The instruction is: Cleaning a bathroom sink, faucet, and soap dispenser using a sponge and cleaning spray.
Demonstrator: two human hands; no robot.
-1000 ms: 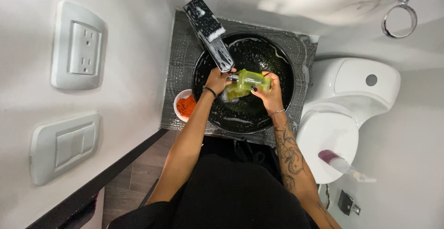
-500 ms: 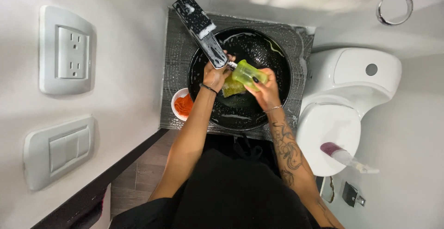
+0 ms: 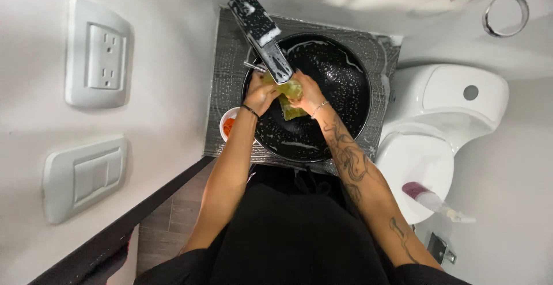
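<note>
Both hands [image 3: 282, 94] w/ green bottle [image 3: 290, 89] under faucet [image 3: 262, 34], black basin [image 3: 340, 83]

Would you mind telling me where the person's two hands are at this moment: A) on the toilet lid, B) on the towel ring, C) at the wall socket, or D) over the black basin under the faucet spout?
D: the left hand and right hand meet around a green bottle beneath the faucet spout, above the black basin.
</note>
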